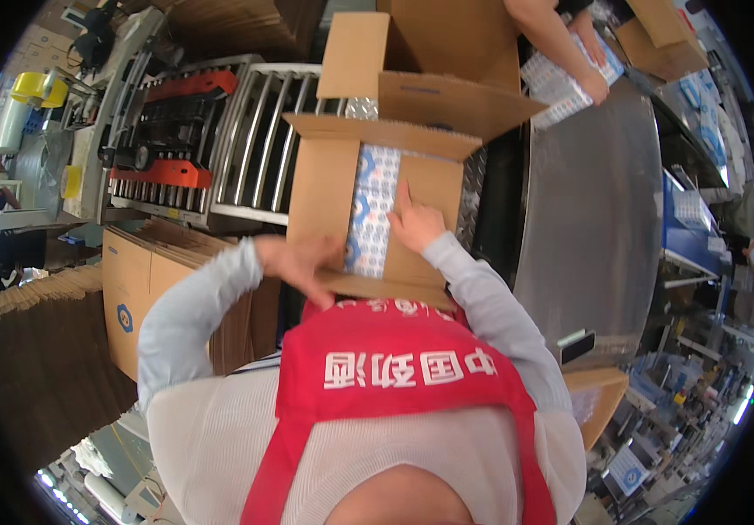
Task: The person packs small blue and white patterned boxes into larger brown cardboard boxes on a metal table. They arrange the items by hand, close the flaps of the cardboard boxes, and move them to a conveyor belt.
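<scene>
A cardboard box (323,188) stands in front of me with its left and right flaps folded inward. Through the gap between them shows a white package printed in blue (373,206). My left hand (303,262) rests at the near left corner, thumb spread away from the fingers. My right hand (416,226) lies on the right flap (429,188), index finger stretched toward the far side and the other fingers partly bent. Neither hand holds anything. The near flap (381,286) sticks out toward my red apron.
Behind the box stands another open carton (451,101). A roller conveyor (259,144) with a red-and-black machine (171,131) lies left. Flat cardboard sheets (145,289) are stacked nearer. On the right, beside a metal table (582,219), a co-worker's hands (594,83) hold a white-and-blue package.
</scene>
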The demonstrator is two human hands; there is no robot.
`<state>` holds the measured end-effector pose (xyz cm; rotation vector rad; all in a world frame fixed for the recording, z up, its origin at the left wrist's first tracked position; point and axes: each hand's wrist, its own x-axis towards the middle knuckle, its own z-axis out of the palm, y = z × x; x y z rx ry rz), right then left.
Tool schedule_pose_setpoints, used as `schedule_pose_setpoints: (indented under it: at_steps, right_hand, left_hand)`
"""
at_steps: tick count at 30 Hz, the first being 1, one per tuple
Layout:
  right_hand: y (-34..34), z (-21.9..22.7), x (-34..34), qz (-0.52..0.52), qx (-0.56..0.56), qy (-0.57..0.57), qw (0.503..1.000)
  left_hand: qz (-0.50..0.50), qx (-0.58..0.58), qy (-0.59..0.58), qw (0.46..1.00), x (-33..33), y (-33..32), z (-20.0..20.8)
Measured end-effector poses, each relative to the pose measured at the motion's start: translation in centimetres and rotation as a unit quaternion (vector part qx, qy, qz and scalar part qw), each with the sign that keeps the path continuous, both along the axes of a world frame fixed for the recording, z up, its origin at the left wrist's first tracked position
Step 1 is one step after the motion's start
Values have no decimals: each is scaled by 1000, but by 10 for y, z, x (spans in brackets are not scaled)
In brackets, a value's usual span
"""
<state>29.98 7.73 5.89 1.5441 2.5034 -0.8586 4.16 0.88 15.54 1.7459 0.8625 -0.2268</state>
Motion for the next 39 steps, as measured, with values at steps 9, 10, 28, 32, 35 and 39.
schedule_pose_setpoints:
  at_steps: [9,10,28,32,35,39]
  right_hand:
    - [87,83,-2,24,419,148,895]
    - [68,52,7,27,395,128,909]
    - [39,-71,-296,-503,-169,550,645]
    - [133,-124,-403,-383,26,453,805]
    - [153,-101,-451,-309,86,351,880]
    - [150,-68,-497,-289,55,301,907]
  left_hand:
    - [523,247,5,816,-22,6,-98]
    - [519,270,-33,810,-32,5,-109]
    - [341,539,194,745,-253,93,-114]
    - [403,554,228,692,-337,137,-92]
    - [458,531,269,660,-383,141,-102]
    - [481,531,249,652,-429,138,-112]
